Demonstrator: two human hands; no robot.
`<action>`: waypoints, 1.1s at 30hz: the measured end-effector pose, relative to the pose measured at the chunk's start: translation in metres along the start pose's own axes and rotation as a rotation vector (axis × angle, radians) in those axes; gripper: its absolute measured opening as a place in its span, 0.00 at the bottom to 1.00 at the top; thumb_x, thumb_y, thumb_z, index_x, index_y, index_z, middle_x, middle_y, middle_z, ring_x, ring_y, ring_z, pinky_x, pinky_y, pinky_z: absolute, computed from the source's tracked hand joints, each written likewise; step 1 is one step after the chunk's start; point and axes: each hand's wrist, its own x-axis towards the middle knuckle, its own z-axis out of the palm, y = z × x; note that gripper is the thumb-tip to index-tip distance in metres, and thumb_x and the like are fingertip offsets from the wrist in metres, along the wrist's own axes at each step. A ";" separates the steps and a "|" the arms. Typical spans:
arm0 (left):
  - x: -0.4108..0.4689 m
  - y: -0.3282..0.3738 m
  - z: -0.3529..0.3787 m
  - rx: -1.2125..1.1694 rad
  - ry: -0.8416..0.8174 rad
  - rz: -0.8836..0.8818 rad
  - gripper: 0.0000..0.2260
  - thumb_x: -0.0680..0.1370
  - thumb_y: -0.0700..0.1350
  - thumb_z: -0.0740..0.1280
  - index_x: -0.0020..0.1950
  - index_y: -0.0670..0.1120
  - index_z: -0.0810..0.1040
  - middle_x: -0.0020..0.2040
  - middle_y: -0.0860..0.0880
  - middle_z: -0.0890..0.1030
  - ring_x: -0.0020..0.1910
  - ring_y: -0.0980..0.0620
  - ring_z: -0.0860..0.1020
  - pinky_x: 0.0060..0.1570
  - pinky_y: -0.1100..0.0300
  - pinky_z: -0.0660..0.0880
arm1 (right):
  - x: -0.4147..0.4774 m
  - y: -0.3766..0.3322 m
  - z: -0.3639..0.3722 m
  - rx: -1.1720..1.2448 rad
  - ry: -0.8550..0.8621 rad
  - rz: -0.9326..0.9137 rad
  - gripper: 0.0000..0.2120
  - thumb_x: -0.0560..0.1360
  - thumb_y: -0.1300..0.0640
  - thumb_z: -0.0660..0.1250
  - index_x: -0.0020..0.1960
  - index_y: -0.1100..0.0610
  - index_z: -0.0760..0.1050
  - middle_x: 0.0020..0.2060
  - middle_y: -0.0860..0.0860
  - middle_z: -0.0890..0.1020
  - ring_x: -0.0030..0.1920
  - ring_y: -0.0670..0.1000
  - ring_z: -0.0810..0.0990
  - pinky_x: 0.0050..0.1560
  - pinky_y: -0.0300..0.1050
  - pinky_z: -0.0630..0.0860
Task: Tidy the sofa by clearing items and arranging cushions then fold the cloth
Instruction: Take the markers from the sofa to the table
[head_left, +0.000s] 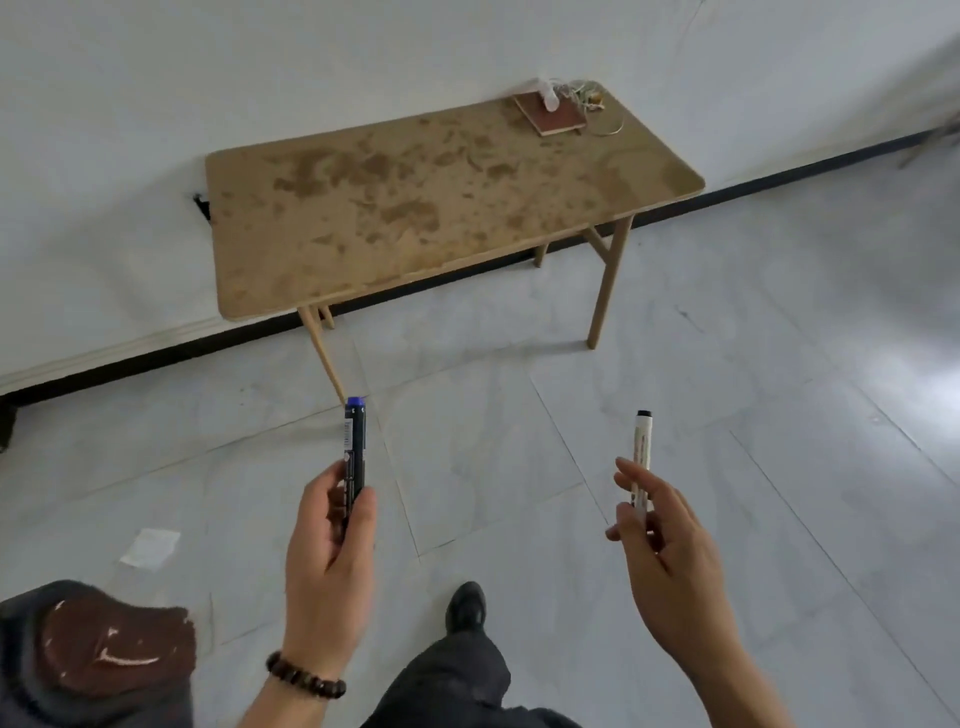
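**Two markers in hand, worktop ahead: set-down pending**

Left hand (327, 551), lower centre of the frame: fingers and thumb curled round the lower barrel of a dark blue cylindrical marker (355, 452), held upright with its blue cap uppermost. Right hand (670, 551), lower right: a slim white plastic marker (641, 457) with a black tip is pinched between thumb and fingers, also near upright. Both markers are carried in the air above the grey tiled floor (519, 415), well apart from each other.

The rectangular stained wooden worktop (415, 208) stands against the white wall in the upper centre. A brown square notebook (550, 114) and a tangle of pale cables (587, 98) lie at its far right corner. At the lower left edge, a dark grey upholstered edge (21, 649) with a worn brown cushion (114, 644) shows; this appears to be the sofa.

Judgement: the items-clearing step is in hand, with cushions and cloth not yet addressed. Recommended practice: close on the worktop before releasing, lay each marker flat on its side and away from the near edge, since round barrels will roll, and group them by the notebook.
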 end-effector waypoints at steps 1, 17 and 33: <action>0.028 0.018 0.021 -0.022 -0.035 0.020 0.08 0.80 0.44 0.63 0.55 0.56 0.73 0.39 0.44 0.75 0.32 0.44 0.71 0.31 0.52 0.70 | 0.028 -0.008 -0.010 0.008 0.033 -0.007 0.20 0.80 0.63 0.62 0.62 0.39 0.73 0.56 0.41 0.80 0.43 0.44 0.83 0.41 0.28 0.73; 0.347 0.162 0.367 0.081 -0.117 0.157 0.05 0.80 0.53 0.63 0.53 0.58 0.76 0.42 0.57 0.81 0.35 0.54 0.77 0.32 0.65 0.73 | 0.489 0.013 -0.133 0.032 0.129 0.009 0.24 0.79 0.61 0.63 0.59 0.31 0.69 0.54 0.38 0.79 0.38 0.52 0.81 0.40 0.42 0.77; 0.628 0.196 0.544 -0.024 0.093 -0.054 0.10 0.77 0.51 0.65 0.58 0.57 0.75 0.40 0.56 0.78 0.31 0.58 0.74 0.29 0.66 0.73 | 0.883 -0.040 -0.106 -0.088 -0.175 -0.168 0.26 0.79 0.59 0.67 0.66 0.31 0.65 0.50 0.37 0.81 0.47 0.43 0.82 0.46 0.42 0.81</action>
